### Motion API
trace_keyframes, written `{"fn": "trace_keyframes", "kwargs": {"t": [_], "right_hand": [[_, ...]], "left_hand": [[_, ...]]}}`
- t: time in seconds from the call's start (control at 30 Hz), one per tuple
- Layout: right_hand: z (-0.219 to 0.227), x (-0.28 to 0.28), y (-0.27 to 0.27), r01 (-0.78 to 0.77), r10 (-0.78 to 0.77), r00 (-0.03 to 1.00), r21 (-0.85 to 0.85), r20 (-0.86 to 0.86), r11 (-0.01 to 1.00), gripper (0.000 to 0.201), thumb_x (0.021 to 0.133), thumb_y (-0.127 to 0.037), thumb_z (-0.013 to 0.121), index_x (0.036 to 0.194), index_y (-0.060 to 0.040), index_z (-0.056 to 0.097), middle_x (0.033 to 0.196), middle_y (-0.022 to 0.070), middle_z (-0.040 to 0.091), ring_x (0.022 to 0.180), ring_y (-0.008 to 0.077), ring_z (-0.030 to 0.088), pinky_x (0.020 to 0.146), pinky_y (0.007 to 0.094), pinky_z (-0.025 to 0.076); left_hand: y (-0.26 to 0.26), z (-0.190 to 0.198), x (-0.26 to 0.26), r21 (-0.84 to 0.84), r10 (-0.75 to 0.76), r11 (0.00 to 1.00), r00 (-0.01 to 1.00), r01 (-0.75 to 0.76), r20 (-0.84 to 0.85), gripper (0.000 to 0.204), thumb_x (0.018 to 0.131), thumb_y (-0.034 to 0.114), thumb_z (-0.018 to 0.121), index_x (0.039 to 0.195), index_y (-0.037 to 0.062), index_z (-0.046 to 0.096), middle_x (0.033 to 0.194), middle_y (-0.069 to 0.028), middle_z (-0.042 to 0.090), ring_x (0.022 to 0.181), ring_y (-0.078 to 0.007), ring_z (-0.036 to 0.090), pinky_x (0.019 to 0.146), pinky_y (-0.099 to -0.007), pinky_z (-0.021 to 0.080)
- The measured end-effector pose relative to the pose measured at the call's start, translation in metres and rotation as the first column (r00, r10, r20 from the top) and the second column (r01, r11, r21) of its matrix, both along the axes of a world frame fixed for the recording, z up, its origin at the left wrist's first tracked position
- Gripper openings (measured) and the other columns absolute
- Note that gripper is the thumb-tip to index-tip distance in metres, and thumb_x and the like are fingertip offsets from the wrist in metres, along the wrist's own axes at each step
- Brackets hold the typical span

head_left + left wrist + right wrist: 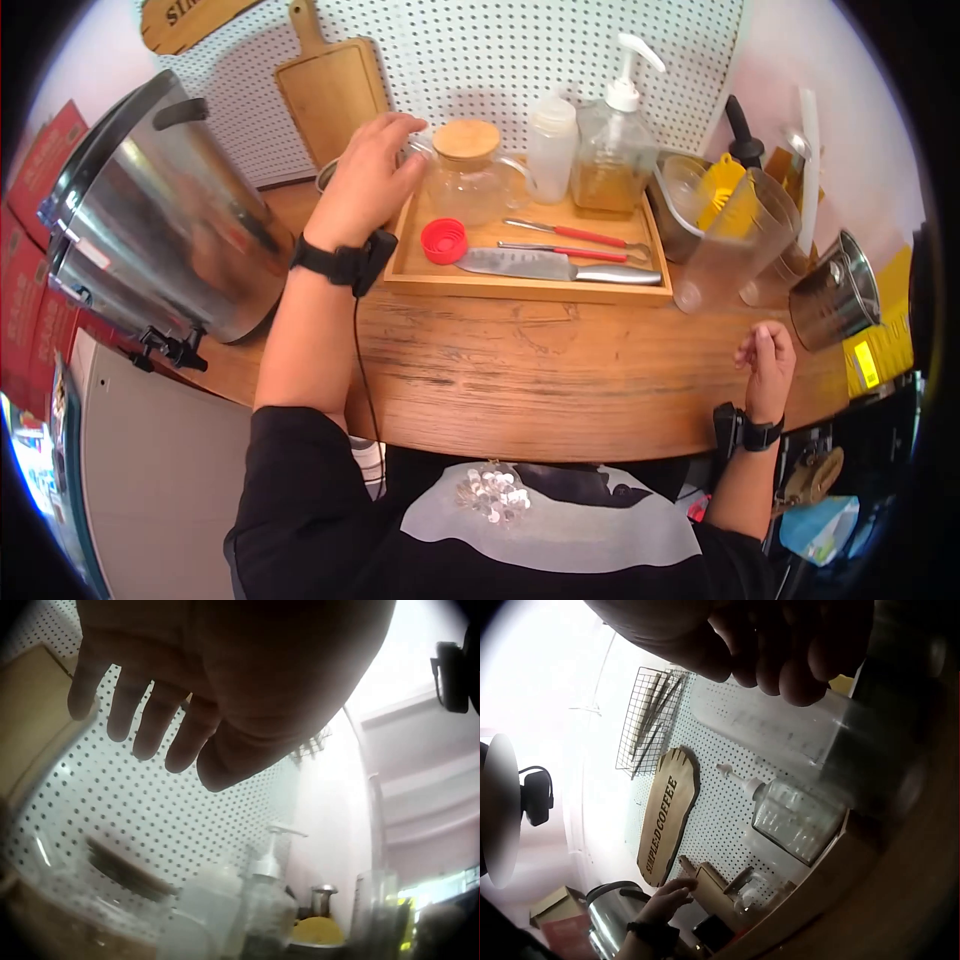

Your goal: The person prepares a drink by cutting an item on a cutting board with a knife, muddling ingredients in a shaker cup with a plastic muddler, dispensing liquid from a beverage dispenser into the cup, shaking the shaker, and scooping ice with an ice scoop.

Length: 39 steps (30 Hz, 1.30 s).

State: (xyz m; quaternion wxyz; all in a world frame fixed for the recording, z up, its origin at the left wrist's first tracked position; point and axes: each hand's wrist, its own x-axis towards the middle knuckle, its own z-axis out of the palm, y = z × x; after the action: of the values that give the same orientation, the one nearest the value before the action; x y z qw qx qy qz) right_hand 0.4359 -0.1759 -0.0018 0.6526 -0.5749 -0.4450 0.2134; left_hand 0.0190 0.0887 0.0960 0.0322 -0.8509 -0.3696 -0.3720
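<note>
My left hand (pixel 368 178) is raised over the left back corner of a wooden tray (pixel 530 292), beside a glass teapot (pixel 462 195) with a wooden lid (pixel 467 139). Its fingers (pixel 150 735) are spread and extended in the left wrist view, with nothing held. In the head view, the fingertips reach near the pot's left side. Over the right part of the table my right hand (pixel 768 362) hangs with loosely bent fingers, empty, near a clear plastic pitcher (pixel 722 262). On the tray lie a red ring-shaped cap (pixel 444 241), a knife (pixel 530 264) and two red-handled tools (pixel 590 236).
A frosted bottle (pixel 551 150) and a pump bottle (pixel 610 160) of amber liquid stand at the tray's back. A large steel dispenser (pixel 180 220) stands left. A metal cup (pixel 836 295) and a yellow funnel (pixel 722 190) are at right. A cutting board (pixel 335 95) leans behind.
</note>
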Motion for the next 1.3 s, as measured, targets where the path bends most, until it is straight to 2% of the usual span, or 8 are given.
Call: {"fn": "trace_keyframes", "kwargs": {"t": [0.13, 0.2, 0.23, 0.3, 0.43, 0.57, 0.77, 1.3], "right_hand": [[-0.007, -0.003, 0.007, -0.053, 0.050, 0.997, -0.050, -0.052, 0.997, 0.014, 0.096, -0.016, 0.052, 0.088, -0.0058, 0.055, 0.069, 0.0014, 0.054, 0.058, 0.0088, 0.052, 0.053, 0.0214, 0.042], [-0.022, 0.001, 0.014, -0.077, 0.077, 0.996, -0.010, -0.037, 0.997, 0.014, 0.096, -0.017, 0.052, 0.088, -0.0072, 0.054, 0.067, 0.0006, 0.054, 0.055, 0.0086, 0.052, 0.050, 0.0210, 0.043], [-0.027, 0.001, 0.016, -0.089, 0.086, 0.982, -0.012, -0.170, 0.996, 0.014, 0.096, -0.018, 0.052, 0.087, -0.0080, 0.054, 0.067, 0.0005, 0.054, 0.053, 0.0086, 0.052, 0.048, 0.0208, 0.042], [-0.035, 0.004, 0.022, -0.064, 0.044, 0.928, -0.043, -0.371, 0.997, 0.016, 0.096, -0.021, 0.053, 0.085, -0.0097, 0.053, 0.064, 0.0005, 0.054, 0.048, 0.0087, 0.051, 0.042, 0.0205, 0.041], [-0.042, 0.019, 0.023, -0.049, 0.033, 0.903, -0.025, -0.429, 0.999, 0.017, 0.096, -0.022, 0.053, 0.085, -0.0097, 0.053, 0.064, 0.0006, 0.054, 0.048, 0.0093, 0.051, 0.042, 0.0210, 0.041], [-0.042, 0.026, 0.026, -0.006, -0.031, 0.907, -0.088, -0.419, 0.996, 0.017, 0.096, -0.022, 0.053, 0.085, -0.0095, 0.053, 0.063, 0.0007, 0.053, 0.047, 0.0102, 0.051, 0.040, 0.0218, 0.040], [-0.044, 0.028, 0.029, -0.036, -0.007, 0.918, -0.102, -0.396, 0.994, 0.017, 0.097, -0.022, 0.052, 0.085, -0.0090, 0.054, 0.064, 0.0010, 0.053, 0.046, 0.0103, 0.050, 0.040, 0.0220, 0.040], [-0.043, 0.030, 0.029, -0.046, 0.000, 0.926, -0.113, -0.377, 0.993, 0.017, 0.098, -0.021, 0.051, 0.087, -0.0084, 0.055, 0.064, 0.0008, 0.054, 0.047, 0.0093, 0.050, 0.041, 0.0210, 0.040]], "left_hand": [[0.069, 0.030, -0.040, 0.061, 0.192, 0.980, 0.981, -0.192, -0.006, 0.041, 0.085, 0.017, 0.060, 0.121, -0.0008, 0.055, 0.123, -0.0209, 0.055, 0.119, -0.0354, 0.050, 0.101, -0.0376, 0.040], [0.110, 0.048, -0.059, 0.105, 0.286, 0.945, 0.940, -0.308, 0.186, 0.050, 0.084, 0.028, 0.063, 0.121, -0.0048, 0.055, 0.123, -0.0277, 0.054, 0.117, -0.0391, 0.050, 0.101, -0.0409, 0.040], [0.122, 0.060, -0.064, 0.130, 0.283, 0.942, 0.941, -0.308, 0.184, 0.050, 0.084, 0.028, 0.063, 0.121, -0.0048, 0.055, 0.123, -0.0277, 0.054, 0.117, -0.0391, 0.050, 0.101, -0.0409, 0.040], [0.142, 0.080, -0.067, -0.039, 0.490, 0.864, 0.820, -0.502, 0.295, 0.062, 0.082, 0.038, 0.064, 0.121, -0.0077, 0.054, 0.124, -0.0317, 0.053, 0.117, -0.0407, 0.051, 0.100, -0.0418, 0.041], [0.208, 0.088, -0.089, 0.003, 0.617, 0.777, 0.761, -0.630, 0.200, 0.072, 0.080, 0.053, 0.059, 0.115, -0.0096, 0.058, 0.112, -0.0323, 0.059, 0.112, -0.0428, 0.055, 0.097, -0.0435, 0.043], [0.219, 0.090, -0.089, -0.218, 0.638, 0.762, 0.766, -0.610, 0.084, 0.068, 0.079, 0.056, 0.057, 0.112, -0.0035, 0.062, 0.113, -0.0266, 0.062, 0.110, -0.0416, 0.057, 0.096, -0.0435, 0.044], [0.216, 0.090, -0.089, -0.146, 0.731, 0.681, 0.676, -0.717, 0.092, 0.059, 0.078, 0.051, 0.056, 0.116, 0.0067, 0.063, 0.119, -0.0178, 0.062, 0.114, -0.0357, 0.056, 0.096, -0.0459, 0.043], [0.189, 0.099, -0.101, -0.145, 0.610, 0.792, 0.779, -0.593, 0.143, 0.054, 0.078, 0.044, 0.059, 0.111, 0.0009, 0.064, 0.107, -0.0196, 0.066, 0.102, -0.0338, 0.063, 0.090, -0.0397, 0.047]]}}
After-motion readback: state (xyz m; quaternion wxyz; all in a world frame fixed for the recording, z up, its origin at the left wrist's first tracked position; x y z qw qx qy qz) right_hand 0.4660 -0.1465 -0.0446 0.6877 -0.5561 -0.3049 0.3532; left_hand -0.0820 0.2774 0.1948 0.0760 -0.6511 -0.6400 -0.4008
